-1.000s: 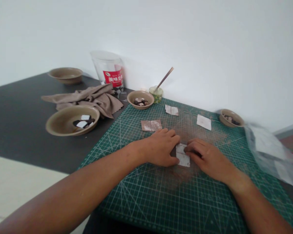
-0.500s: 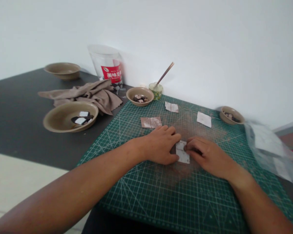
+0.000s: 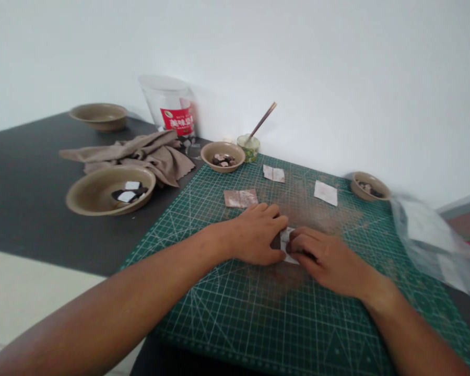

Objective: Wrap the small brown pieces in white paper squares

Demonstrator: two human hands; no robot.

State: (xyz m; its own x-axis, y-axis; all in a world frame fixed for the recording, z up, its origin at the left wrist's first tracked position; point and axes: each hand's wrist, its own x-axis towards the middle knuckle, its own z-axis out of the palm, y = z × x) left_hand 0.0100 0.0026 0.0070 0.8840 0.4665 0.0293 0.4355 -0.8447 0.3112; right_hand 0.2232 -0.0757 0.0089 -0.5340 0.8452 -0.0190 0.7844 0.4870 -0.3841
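Observation:
On the green cutting mat (image 3: 235, 308) lies a small whitish square sheet (image 3: 291, 259) that looks like worn sandpaper, with a crease across it. My left hand (image 3: 256, 235) rests over its left edge, thumb and fingers spread apart and pressing it down. A dark patch shows between that thumb and forefinger. My right hand (image 3: 321, 256) is closed in a pinch over the sheet's right part, its fingertips touching or nearly touching the surface. Whatever it holds is hidden by the fingers. Brown dust lies around the sheet.
Similar squares, one brownish (image 3: 240, 198) and two pale (image 3: 274, 173) (image 3: 326, 193), lie farther back. Bowls with small dark pieces stand left (image 3: 74, 196), behind (image 3: 207, 162) and right (image 3: 379, 194). A cup (image 3: 251, 151) with sticks, a cloth (image 3: 156, 156), a clear tub (image 3: 151, 99) and a plastic bag (image 3: 431, 230) surround the mat.
My right hand has slid slightly left and down across the sheet, closer to my left thumb, and covers more of it. My left hand stays in place on the sheet.

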